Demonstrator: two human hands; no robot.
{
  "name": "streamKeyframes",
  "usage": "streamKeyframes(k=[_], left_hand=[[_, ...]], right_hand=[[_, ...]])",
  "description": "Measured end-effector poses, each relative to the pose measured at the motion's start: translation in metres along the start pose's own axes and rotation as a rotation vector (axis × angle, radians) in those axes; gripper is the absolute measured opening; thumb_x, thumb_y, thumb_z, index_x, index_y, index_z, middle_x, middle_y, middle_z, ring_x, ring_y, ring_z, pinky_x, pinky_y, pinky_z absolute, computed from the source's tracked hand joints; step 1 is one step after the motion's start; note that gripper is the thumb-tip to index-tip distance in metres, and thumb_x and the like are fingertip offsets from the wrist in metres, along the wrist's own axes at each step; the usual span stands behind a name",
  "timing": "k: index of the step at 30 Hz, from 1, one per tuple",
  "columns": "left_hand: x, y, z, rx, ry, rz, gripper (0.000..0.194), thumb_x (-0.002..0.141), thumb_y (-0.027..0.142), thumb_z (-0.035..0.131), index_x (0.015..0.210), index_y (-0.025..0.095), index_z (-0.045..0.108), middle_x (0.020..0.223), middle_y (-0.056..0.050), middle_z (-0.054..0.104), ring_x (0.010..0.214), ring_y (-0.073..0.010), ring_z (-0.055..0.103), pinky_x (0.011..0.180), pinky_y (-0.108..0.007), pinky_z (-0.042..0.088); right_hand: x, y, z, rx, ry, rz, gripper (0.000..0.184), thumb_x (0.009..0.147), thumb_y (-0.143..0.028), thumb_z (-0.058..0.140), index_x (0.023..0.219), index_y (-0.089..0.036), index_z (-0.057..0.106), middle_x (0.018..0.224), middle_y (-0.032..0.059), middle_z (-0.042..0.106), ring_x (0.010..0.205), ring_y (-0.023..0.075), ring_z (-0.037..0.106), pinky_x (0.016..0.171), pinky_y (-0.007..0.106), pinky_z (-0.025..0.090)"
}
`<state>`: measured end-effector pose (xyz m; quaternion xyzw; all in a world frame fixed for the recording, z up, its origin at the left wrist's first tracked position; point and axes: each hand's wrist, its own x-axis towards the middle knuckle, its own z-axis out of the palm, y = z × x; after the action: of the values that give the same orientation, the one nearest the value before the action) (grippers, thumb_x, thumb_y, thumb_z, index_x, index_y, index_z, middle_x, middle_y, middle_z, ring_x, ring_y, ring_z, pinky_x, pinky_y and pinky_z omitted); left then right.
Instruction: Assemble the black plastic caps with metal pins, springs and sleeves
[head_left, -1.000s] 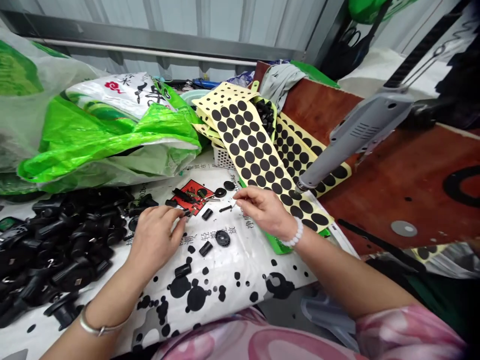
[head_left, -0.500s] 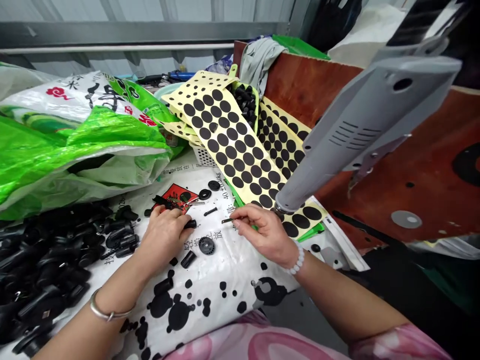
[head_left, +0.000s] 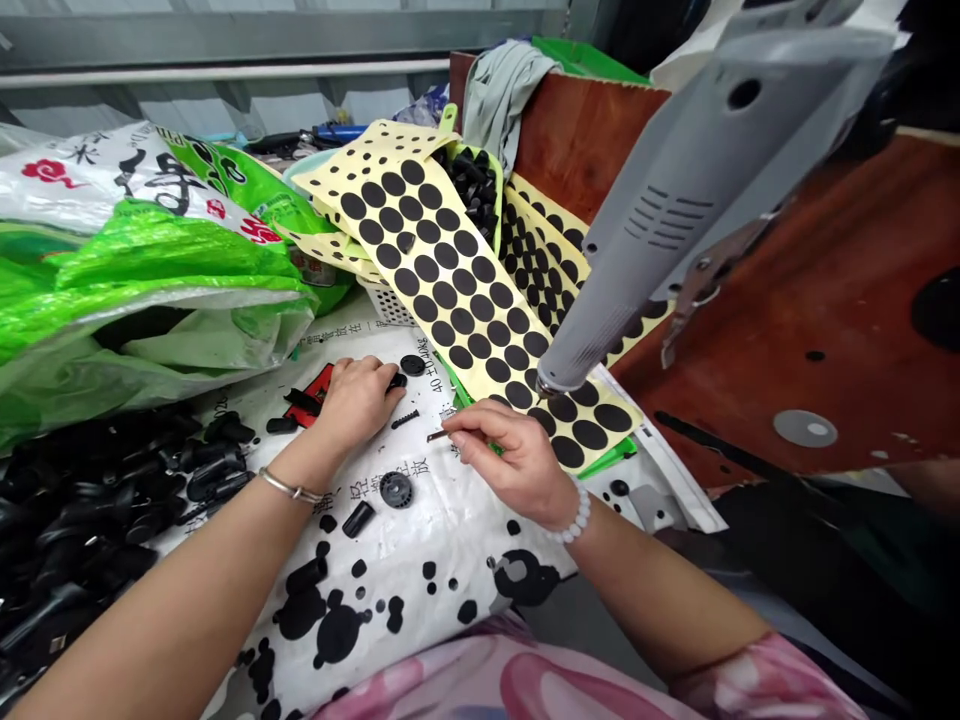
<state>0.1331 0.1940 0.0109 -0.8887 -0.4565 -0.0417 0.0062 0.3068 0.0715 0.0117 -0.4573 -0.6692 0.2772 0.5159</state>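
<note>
My left hand (head_left: 361, 402) is over the middle of the table with its fingers bent down. At its fingertips is a small black plastic part (head_left: 397, 381), partly covered by the fingers. My right hand (head_left: 517, 460) pinches a thin, narrow metal piece (head_left: 437, 435) between thumb and forefinger, its tip pointing left. Between the hands lies a short black ridged strip (head_left: 405, 419). A black disc (head_left: 412, 364) sits just beyond the left hand. Nearer me are a slotted black wheel (head_left: 395, 489) and a black cylinder (head_left: 358, 518). A red card (head_left: 309, 398) shows behind the left wrist.
A heap of black plastic parts (head_left: 82, 530) spreads at the left, below a green and white bag (head_left: 150, 270). Sheets of black round stickers (head_left: 465, 290) lean on a basket. A grey powered tool (head_left: 645, 210) hangs above my right hand, before a reddish-brown board (head_left: 810, 330).
My left hand has moved away from me and right, from beside the red card to the black discs. The right hand still pinches the metal piece. The view has shifted slightly.
</note>
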Motion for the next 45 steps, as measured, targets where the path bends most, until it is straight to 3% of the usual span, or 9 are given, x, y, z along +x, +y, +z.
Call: streamKeyframes(k=[3, 6, 10, 17, 27, 33, 38, 41, 45], left_hand=[[-0.004, -0.001, -0.004, -0.017, -0.025, 0.006, 0.031, 0.084, 0.033, 0.047, 0.101, 0.015, 0.064, 0.090, -0.012, 0.063, 0.089, -0.0273, 0.059, 0.090, -0.046, 0.038], [-0.023, -0.006, -0.013, -0.054, 0.008, -0.012, 0.033, 0.084, 0.036, 0.048, 0.106, 0.016, 0.062, 0.093, -0.010, 0.064, 0.091, -0.0259, 0.059, 0.091, -0.043, 0.038], [-0.072, -0.018, -0.022, -0.141, 0.091, -0.064, 0.035, 0.084, 0.040, 0.049, 0.110, 0.019, 0.061, 0.100, -0.008, 0.064, 0.091, -0.0237, 0.059, 0.087, -0.039, 0.042], [-0.154, -0.035, -0.018, -0.075, 0.082, -0.164, 0.038, 0.085, 0.042, 0.046, 0.109, 0.017, 0.061, 0.101, -0.010, 0.065, 0.096, -0.0257, 0.059, 0.093, -0.044, 0.041], [-0.202, -0.043, -0.012, -0.133, 0.204, -0.242, 0.040, 0.086, 0.038, 0.051, 0.119, 0.017, 0.053, 0.118, -0.012, 0.057, 0.109, -0.0240, 0.053, 0.095, -0.037, 0.042], [-0.194, -0.075, -0.020, 0.021, 0.277, -0.310, 0.030, 0.088, 0.031, 0.044, 0.110, 0.019, 0.059, 0.113, -0.011, 0.060, 0.104, -0.0249, 0.055, 0.091, -0.041, 0.043], [-0.159, -0.103, -0.020, 0.150, 0.105, -0.317, 0.032, 0.085, 0.031, 0.043, 0.110, 0.019, 0.061, 0.109, -0.011, 0.064, 0.100, -0.0270, 0.057, 0.089, -0.042, 0.040], [-0.147, -0.108, -0.018, 0.157, 0.048, -0.310, 0.032, 0.084, 0.029, 0.043, 0.106, 0.019, 0.063, 0.096, -0.010, 0.069, 0.091, -0.0267, 0.061, 0.086, -0.042, 0.040], [-0.152, -0.105, -0.025, 0.153, 0.090, -0.306, 0.032, 0.085, 0.033, 0.042, 0.106, 0.019, 0.062, 0.095, -0.008, 0.069, 0.090, -0.0241, 0.061, 0.088, -0.040, 0.040]], right_hand=[[0.000, 0.000, -0.001, 0.001, 0.012, -0.013, 0.017, 0.084, -0.012, 0.053, 0.093, -0.016, 0.066, 0.089, 0.0062, 0.064, 0.082, 0.0149, 0.062, 0.075, 0.028, 0.052], [-0.001, 0.000, -0.002, 0.002, 0.011, -0.024, 0.017, 0.084, -0.011, 0.053, 0.093, -0.016, 0.066, 0.087, 0.0053, 0.064, 0.080, 0.0136, 0.062, 0.070, 0.026, 0.052], [-0.003, 0.000, -0.002, 0.006, -0.015, 0.005, 0.016, 0.084, -0.013, 0.053, 0.093, -0.017, 0.066, 0.088, 0.0048, 0.064, 0.075, 0.0130, 0.062, 0.064, 0.025, 0.054], [-0.006, 0.001, 0.000, -0.024, -0.015, 0.037, 0.016, 0.084, -0.015, 0.056, 0.095, -0.017, 0.067, 0.090, 0.0047, 0.064, 0.064, 0.0110, 0.061, 0.059, 0.026, 0.055], [-0.008, 0.004, 0.003, -0.028, 0.027, 0.094, 0.014, 0.084, -0.021, 0.060, 0.096, -0.021, 0.067, 0.090, 0.0037, 0.064, 0.061, 0.0108, 0.063, 0.059, 0.025, 0.056], [-0.007, 0.004, 0.004, -0.033, 0.010, 0.080, 0.014, 0.084, -0.023, 0.060, 0.096, -0.024, 0.067, 0.092, 0.0036, 0.063, 0.060, 0.0115, 0.061, 0.059, 0.027, 0.055], [-0.007, 0.005, 0.004, -0.027, 0.006, 0.080, 0.014, 0.084, -0.023, 0.060, 0.096, -0.025, 0.067, 0.093, 0.0031, 0.062, 0.060, 0.0119, 0.061, 0.058, 0.027, 0.054], [-0.007, 0.007, 0.003, -0.021, 0.017, 0.086, 0.014, 0.085, -0.023, 0.060, 0.097, -0.026, 0.067, 0.093, 0.0024, 0.062, 0.061, 0.0111, 0.060, 0.057, 0.026, 0.054], [-0.007, 0.006, 0.002, -0.028, 0.011, 0.096, 0.015, 0.085, -0.023, 0.059, 0.097, -0.025, 0.067, 0.092, 0.0023, 0.061, 0.063, 0.0104, 0.061, 0.058, 0.025, 0.054]])
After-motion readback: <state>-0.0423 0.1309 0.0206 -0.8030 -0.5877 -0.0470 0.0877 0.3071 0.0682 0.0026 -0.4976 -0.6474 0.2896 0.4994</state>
